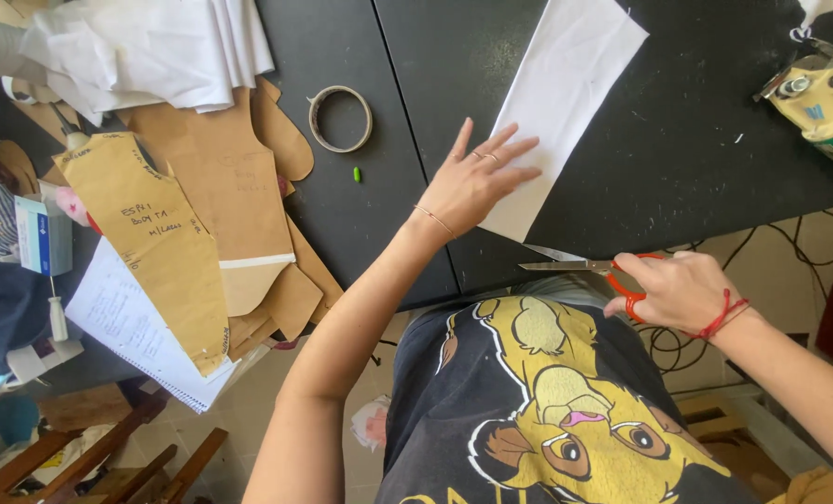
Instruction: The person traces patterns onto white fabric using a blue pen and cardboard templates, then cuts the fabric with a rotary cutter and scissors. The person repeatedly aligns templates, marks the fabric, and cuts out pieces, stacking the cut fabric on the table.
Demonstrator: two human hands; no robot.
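My left hand [477,179] lies flat with fingers spread on the lower end of a long white strip of fabric [575,84] that runs diagonally across the black table [687,140]. My right hand [682,291] grips red-handled scissors [584,268] just off the table's near edge. Their blades point left, toward the strip's lower corner, and look nearly closed. A red cord circles my right wrist, and a thin bracelet circles my left.
Brown paper pattern pieces [216,215] and a spiral notebook [132,327] cover the left side, with folded white cloth [165,42] behind them. A tape roll [340,119] and a small green bit [357,174] lie mid-table. A yellow and green machine [827,103] sits far right.
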